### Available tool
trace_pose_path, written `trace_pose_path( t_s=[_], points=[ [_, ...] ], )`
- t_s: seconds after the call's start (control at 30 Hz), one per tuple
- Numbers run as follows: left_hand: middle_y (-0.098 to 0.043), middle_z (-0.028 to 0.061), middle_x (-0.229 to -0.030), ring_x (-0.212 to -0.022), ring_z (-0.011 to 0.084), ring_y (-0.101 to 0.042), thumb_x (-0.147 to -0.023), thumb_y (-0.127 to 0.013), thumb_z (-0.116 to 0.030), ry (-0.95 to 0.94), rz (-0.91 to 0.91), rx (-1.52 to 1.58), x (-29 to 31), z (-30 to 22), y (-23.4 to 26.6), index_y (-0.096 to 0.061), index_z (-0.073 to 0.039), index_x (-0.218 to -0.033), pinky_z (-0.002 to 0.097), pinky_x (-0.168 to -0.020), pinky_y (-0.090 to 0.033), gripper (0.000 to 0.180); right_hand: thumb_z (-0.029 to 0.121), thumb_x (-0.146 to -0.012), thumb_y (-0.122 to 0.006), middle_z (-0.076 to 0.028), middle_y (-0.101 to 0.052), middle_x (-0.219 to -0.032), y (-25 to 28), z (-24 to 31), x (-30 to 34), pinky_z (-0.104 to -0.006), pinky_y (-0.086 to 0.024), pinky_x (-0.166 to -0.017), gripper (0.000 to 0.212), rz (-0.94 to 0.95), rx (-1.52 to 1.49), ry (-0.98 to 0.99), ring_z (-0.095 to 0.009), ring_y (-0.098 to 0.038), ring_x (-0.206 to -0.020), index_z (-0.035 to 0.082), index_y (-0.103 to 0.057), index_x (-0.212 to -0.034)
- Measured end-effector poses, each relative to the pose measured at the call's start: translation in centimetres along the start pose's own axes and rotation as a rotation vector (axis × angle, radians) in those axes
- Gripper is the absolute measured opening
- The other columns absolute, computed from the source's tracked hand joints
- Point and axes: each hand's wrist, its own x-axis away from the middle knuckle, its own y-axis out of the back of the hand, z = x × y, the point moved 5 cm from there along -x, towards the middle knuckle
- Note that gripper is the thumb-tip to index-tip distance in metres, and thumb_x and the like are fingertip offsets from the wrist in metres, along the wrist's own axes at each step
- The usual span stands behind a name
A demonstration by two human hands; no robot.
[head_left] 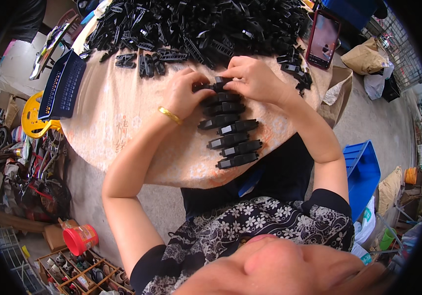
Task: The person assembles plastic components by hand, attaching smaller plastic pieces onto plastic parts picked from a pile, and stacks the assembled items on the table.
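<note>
At the far end of a column of black plastic parts (230, 129), both my hands meet over one more black plastic part (219, 84). My left hand (185, 94), with a gold bracelet at its wrist, pinches it from the left with thumb and fingers. From the right, my right hand (256, 81) closes thumb and forefinger on the same part. My fingers cover much of it. The parts in the column lie crosswise, close behind one another, toward the table's near edge. Beyond my hands rises a big heap of loose black plastic parts (191, 27).
A patterned cloth (98, 118) covers the round table. A phone (323, 40) stands at its right rim, and a dark blue basket (63, 86) on a yellow stool (36, 115) at its left. A blue crate (363, 167) and a red bucket (80, 239) are lower down.
</note>
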Motion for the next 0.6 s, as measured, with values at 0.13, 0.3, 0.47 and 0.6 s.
trace_pose_path(
  t_s=[0.13, 0.3, 0.47, 0.6],
  points=[
    [-0.061, 0.0115, -0.079, -0.068, 0.0243, -0.061, -0.068, -0.077, -0.016, 0.098, 0.06, 0.037, 0.3, -0.1, 1.4, -0.071, -0.002, -0.082, 0.033, -0.065, -0.049, 0.021, 0.019, -0.072, -0.072, -0.007, -0.058, -0.084, 0.3, 0.9, 0.1, -0.0355, -0.049, -0.077, 0.022, 0.045, 0.142, 0.037, -0.025, -0.058, -0.089, 0.009, -0.071, -0.092],
    [-0.062, 0.0105, -0.077, -0.068, 0.0239, -0.061, -0.067, -0.077, -0.013, 0.024, 0.055, 0.018, 0.2, -0.6, 1.4, -0.07, -0.002, -0.08, 0.0321, -0.064, -0.049, 0.019, 0.014, -0.072, -0.071, -0.008, -0.056, -0.083, 0.0, 2.3, -0.1, -0.0368, -0.048, -0.075, 0.017, 0.06, 0.208, 0.089, -0.027, -0.057, -0.085, 0.005, -0.067, -0.086],
    [-0.062, 0.0097, -0.075, -0.069, 0.0239, -0.061, -0.067, -0.076, -0.012, -0.019, 0.08, 0.033, 0.1, -0.6, 1.2, -0.069, -0.001, -0.078, 0.0317, -0.064, -0.049, 0.017, 0.015, -0.073, -0.07, -0.006, -0.057, -0.085, -0.7, 2.4, -0.9, -0.0356, -0.049, -0.076, 0.012, 0.117, 0.27, 0.076, -0.024, -0.058, -0.088, 0.007, -0.066, -0.081],
    [-0.062, 0.0101, -0.074, -0.069, 0.0247, -0.062, -0.066, -0.076, -0.012, -0.012, 0.063, 0.021, 0.0, -0.6, 1.1, -0.069, -0.001, -0.077, 0.0328, -0.064, -0.049, 0.017, 0.015, -0.072, -0.07, -0.006, -0.057, -0.084, 0.1, 1.6, 0.0, -0.0345, -0.049, -0.074, 0.013, 0.035, 0.206, 0.117, -0.023, -0.058, -0.087, 0.006, -0.065, -0.08]
  ],
)
